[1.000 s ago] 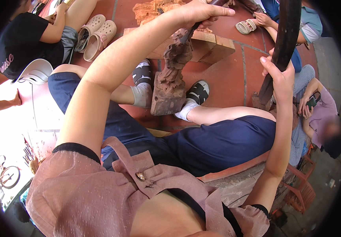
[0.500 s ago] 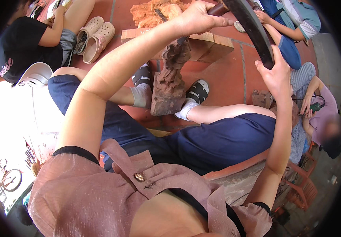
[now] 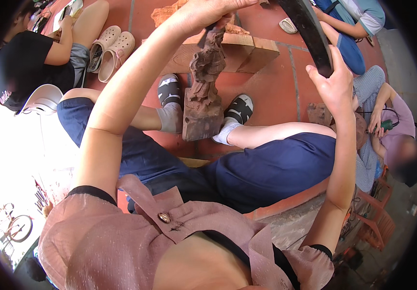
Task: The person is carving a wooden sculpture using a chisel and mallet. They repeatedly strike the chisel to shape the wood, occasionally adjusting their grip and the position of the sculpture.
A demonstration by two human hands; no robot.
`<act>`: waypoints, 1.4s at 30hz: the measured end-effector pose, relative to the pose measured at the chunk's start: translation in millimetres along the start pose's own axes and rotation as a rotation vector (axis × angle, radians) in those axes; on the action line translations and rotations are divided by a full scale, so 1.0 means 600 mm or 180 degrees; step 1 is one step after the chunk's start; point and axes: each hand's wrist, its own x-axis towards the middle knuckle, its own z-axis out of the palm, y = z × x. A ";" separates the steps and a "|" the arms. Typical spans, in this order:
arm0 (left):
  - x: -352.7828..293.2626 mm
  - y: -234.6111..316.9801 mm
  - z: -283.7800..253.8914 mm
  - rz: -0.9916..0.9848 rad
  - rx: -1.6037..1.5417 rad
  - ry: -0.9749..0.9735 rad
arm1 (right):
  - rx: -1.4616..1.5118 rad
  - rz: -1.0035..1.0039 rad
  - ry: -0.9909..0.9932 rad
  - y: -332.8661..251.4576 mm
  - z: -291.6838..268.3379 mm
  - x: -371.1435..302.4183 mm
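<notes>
1. The left hand (image 3: 208, 14), at 12 o'clock in the view, is closed over a thin dark tool (image 3: 207, 35) whose tip points down at the top of the carving (image 3: 202, 92).
2. The carving, a reddish-brown wooden figure on a square block, stands upright on the red tiled floor (image 3: 276, 92) between the person's two feet, near centre.
3. The right hand (image 3: 334, 87), at 2 o'clock, grips the lower end of a dark curved mallet (image 3: 310, 29), fingers wrapped round it; the mallet runs up toward 1 o'clock, well apart from the carving.
4. A pale wood block (image 3: 247, 48) lies just behind the carving.
5. Beige clogs (image 3: 111, 48) sit at 11 o'clock beside a seated person.
</notes>
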 end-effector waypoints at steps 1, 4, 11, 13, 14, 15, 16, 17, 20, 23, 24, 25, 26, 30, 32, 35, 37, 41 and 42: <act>-0.002 -0.005 0.007 -0.0066 -0.0183 -0.0055 | 0.0021 -0.0032 0.0035 0.003 0.001 -0.003; -0.004 -0.017 0.019 -0.0241 -0.0188 -0.0071 | 0.0130 -0.0135 0.0086 -0.003 0.004 0.003; 0.001 -0.015 0.029 -0.0375 0.0118 -0.0216 | 0.0081 -0.0169 0.0076 0.003 -0.001 -0.003; -0.001 -0.016 0.029 -0.0343 0.0243 -0.0370 | 0.0009 -0.0021 -0.0005 -0.010 -0.005 -0.013; 0.001 -0.002 0.038 -0.0366 0.0288 -0.0416 | -0.0087 0.0030 0.0041 -0.012 -0.016 -0.009; 0.001 -0.022 0.042 0.0242 0.0267 -0.0135 | 0.0030 -0.0009 0.0031 -0.013 -0.016 -0.003; -0.002 -0.015 0.047 -0.0155 0.0043 -0.0207 | 0.0133 -0.0025 0.0038 -0.002 -0.008 -0.003; -0.006 -0.010 0.041 -0.0405 0.0001 -0.0277 | 0.0309 -0.0025 0.0054 0.003 0.001 0.004; -0.013 -0.027 0.044 -0.0545 0.0104 -0.0176 | 0.0561 0.0033 0.0023 0.009 0.021 0.015; -0.006 -0.021 0.059 -0.0347 -0.0073 -0.0310 | 0.0639 0.0042 0.0005 0.013 0.015 0.018; -0.004 -0.006 0.064 -0.0362 -0.0220 -0.0389 | 0.0574 0.0071 0.0001 0.018 0.014 0.017; 0.006 -0.016 0.067 -0.0436 -0.0343 -0.0397 | 0.0510 0.0093 -0.0011 0.025 0.014 0.018; 0.006 -0.015 0.061 -0.0502 -0.0343 -0.0400 | 0.0497 0.0108 -0.0044 0.026 0.018 0.018; 0.001 -0.002 0.057 -0.0729 -0.0344 -0.0516 | -0.0059 -0.0088 -0.0268 0.011 0.011 0.019; -0.003 0.002 0.069 -0.0544 -0.0299 -0.0534 | 0.0013 -0.0102 -0.0150 0.018 0.016 0.016; 0.001 -0.012 0.066 -0.0271 -0.0268 -0.0642 | 0.0025 -0.0008 -0.0212 0.009 0.013 0.017; -0.001 -0.025 0.071 -0.0120 -0.0502 -0.0666 | -0.0177 -0.0011 -0.0327 0.006 0.014 0.017; 0.004 -0.030 0.072 -0.0159 -0.0564 -0.0608 | 0.0059 -0.0106 -0.0162 0.013 0.012 0.010; 0.007 -0.037 0.071 -0.0188 -0.0489 -0.0573 | 0.0094 -0.0067 -0.0172 0.015 0.013 0.010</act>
